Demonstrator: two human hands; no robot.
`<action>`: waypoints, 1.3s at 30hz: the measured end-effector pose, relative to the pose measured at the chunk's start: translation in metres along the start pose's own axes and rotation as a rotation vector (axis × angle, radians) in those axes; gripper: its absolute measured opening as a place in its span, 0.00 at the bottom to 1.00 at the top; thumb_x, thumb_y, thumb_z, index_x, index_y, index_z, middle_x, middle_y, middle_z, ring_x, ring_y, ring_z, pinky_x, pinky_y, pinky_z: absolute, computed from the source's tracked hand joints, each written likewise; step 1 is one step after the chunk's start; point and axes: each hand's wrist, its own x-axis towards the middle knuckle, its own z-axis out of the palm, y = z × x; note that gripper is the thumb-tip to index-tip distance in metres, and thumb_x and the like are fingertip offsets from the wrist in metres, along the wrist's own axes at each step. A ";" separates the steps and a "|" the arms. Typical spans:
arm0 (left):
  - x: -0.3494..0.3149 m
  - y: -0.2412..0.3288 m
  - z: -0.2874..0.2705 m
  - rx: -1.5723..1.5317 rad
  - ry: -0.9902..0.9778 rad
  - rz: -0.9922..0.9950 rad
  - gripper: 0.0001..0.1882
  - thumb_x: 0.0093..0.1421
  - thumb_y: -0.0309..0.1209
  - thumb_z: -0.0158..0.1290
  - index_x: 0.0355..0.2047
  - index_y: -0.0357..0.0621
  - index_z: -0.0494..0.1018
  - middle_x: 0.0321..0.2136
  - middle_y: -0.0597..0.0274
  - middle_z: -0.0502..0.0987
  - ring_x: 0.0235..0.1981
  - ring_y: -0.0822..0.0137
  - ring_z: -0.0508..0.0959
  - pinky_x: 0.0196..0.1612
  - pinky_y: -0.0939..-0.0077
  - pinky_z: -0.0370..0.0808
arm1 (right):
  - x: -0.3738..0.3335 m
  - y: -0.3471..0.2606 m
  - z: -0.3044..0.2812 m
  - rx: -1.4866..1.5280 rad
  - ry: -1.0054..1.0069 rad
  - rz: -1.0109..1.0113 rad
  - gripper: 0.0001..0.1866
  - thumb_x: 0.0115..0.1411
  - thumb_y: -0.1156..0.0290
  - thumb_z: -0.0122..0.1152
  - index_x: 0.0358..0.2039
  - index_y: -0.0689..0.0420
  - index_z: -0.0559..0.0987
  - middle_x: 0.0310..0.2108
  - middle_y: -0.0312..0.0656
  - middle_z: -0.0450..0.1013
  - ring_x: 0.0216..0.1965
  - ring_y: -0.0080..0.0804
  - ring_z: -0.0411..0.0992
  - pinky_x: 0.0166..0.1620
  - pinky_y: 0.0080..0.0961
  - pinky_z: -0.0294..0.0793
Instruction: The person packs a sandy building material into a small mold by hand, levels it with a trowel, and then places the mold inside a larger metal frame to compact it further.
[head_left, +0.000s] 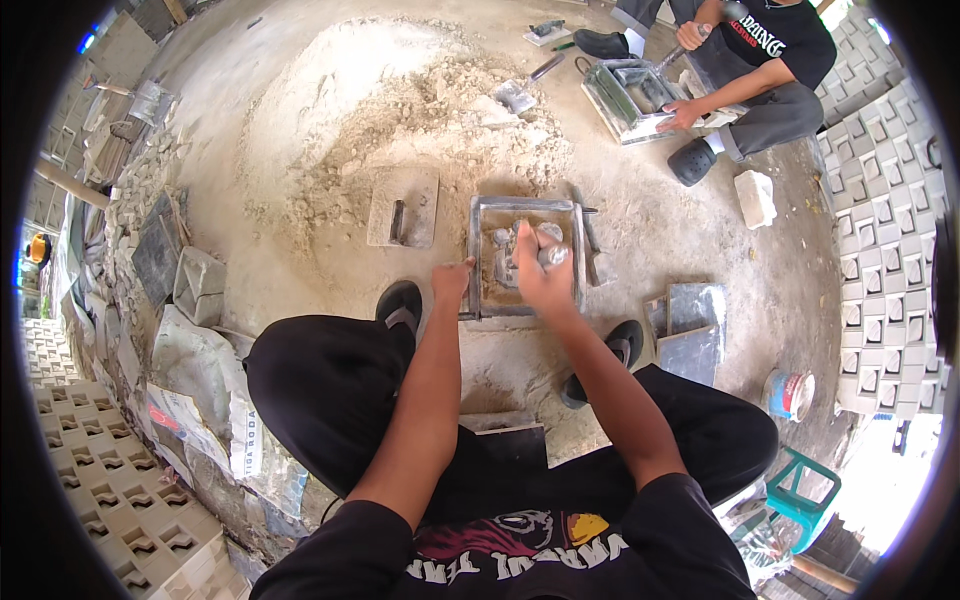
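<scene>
In front of me on the ground stands a rectangular metal mould frame (527,203) with sandy powder and a pale shaped form (503,262) inside. My left hand (453,280) is closed at the frame's left side, its fingers gripping the edge. Over the inside of the frame, my right hand (543,275) is wrapped round a short tool with a rounded, metallic end (553,257); its lower part is hidden by the hand. Just left of the frame lies a flat plastering float (418,212) with a dark bar handle.
A large heap of pale powder (350,130) lies beyond, with a trowel (515,96) on it. At the upper right a seated person (760,80) works at another mould (625,110). Dark plates (690,345), a paint bucket (790,395), a green stool (800,500) and stacked blocks (885,250) stand right.
</scene>
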 end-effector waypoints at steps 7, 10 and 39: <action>0.035 -0.033 -0.009 0.084 0.082 0.042 0.22 0.51 0.43 0.62 0.15 0.35 0.73 0.14 0.56 0.74 0.14 0.64 0.72 0.18 0.67 0.69 | -0.002 -0.038 0.011 0.103 -0.101 0.108 0.22 0.65 0.66 0.50 0.15 0.59 0.64 0.12 0.28 0.57 0.19 0.13 0.53 0.21 0.20 0.53; 0.002 -0.003 0.004 -0.156 -0.013 -0.070 0.22 0.51 0.43 0.61 0.15 0.35 0.73 0.14 0.55 0.74 0.14 0.64 0.73 0.17 0.68 0.69 | -0.009 -0.007 0.003 -0.063 -0.142 0.117 0.21 0.65 0.65 0.50 0.16 0.60 0.66 0.12 0.28 0.57 0.19 0.14 0.53 0.20 0.21 0.54; -0.018 0.019 -0.015 -0.068 -0.080 -0.122 0.15 0.51 0.35 0.63 0.31 0.35 0.75 0.26 0.58 0.77 0.25 0.64 0.77 0.28 0.67 0.74 | -0.017 -0.030 0.027 0.151 0.156 0.167 0.23 0.66 0.61 0.48 0.15 0.57 0.63 0.14 0.25 0.56 0.20 0.14 0.52 0.20 0.20 0.51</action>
